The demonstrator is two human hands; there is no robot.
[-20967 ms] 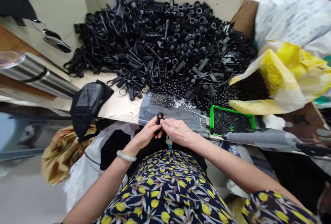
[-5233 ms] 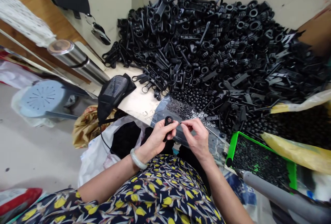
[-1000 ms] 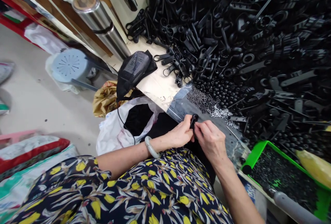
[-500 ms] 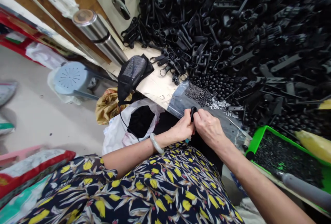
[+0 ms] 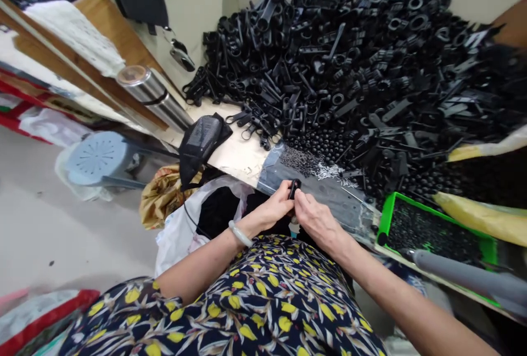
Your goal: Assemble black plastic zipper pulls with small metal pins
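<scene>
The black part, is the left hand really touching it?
Touching. The head view shows the black part gripped in the fingers of the left hand, its top poking out above them with no gap between.

Looks like a small assembly workshop: the bench (image 5: 230,162) bears a big loose heap of black parts (image 5: 321,65), with small beads (image 5: 319,143) and silvery pins (image 5: 329,170) spread in front of it. At the right, a green tray (image 5: 386,216) of tiny black pieces (image 5: 428,230), a grey tool (image 5: 457,268) beside it. Steel flask (image 5: 154,95) at left, keys (image 5: 181,55) hanging by the wall (image 5: 197,5), blue stool (image 5: 95,157) on a plain grey floor (image 5: 33,197).
</scene>
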